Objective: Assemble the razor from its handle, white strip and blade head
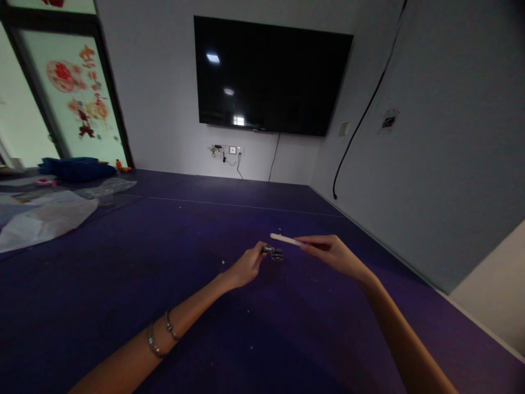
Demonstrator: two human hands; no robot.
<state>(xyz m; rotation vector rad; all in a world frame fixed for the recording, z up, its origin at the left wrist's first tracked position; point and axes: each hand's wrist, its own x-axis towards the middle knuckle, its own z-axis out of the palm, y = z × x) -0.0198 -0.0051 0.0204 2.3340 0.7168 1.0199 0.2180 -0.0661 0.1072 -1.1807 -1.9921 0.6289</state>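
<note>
My left hand [246, 267], with two bracelets [153, 342] on its forearm, is closed on a small dark and metallic piece [277, 254] that juts out to the right of the fingertips. Its exact kind is too small to make out. In a pinch between thumb and fingers, my right hand [332, 251] holds a slim off-white stick with a rounded end [285, 239]. The stick points left, just above the small piece; whether the two touch I cannot tell. Both hands are over the purple surface [262, 317].
Crumpled clear and white plastic sheets [53, 216] lie at the left, with a dark blue cloth bundle [77, 168] and a small orange object [122, 166] behind them. A television [270, 76] hangs on the far wall. A black cable [365, 115] dangles along the right wall. Small white bits dot the surface.
</note>
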